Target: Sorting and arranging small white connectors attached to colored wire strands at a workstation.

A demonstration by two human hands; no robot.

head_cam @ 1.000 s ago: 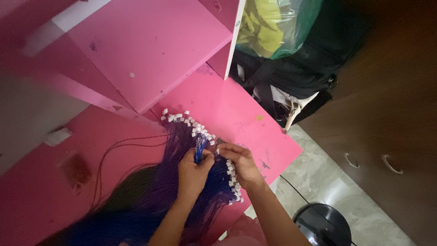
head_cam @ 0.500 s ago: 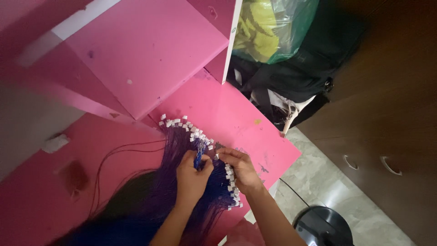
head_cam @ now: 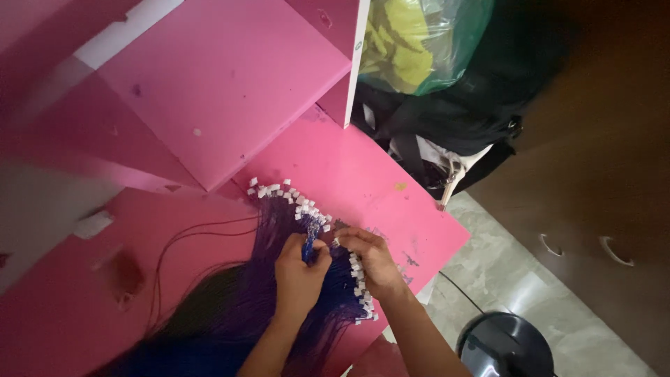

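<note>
Pink desk (head_cam: 391, 188), left hand (head_cam: 299, 269) pinching blue wires (head_cam: 310, 241) — right hand (head_cam: 370, 258) curled beside.

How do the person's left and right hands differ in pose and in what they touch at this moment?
The left hand is curled into a loose fist, pinching a small blue bunch pulled up from the purple wire bundle; the right hand lies flatter, fingers spread along the row of small white connector tips. The left hand rests over the wires' middle; the right hand sits at their edge, nearer the pink desk border. Both are bare and close together.
</note>
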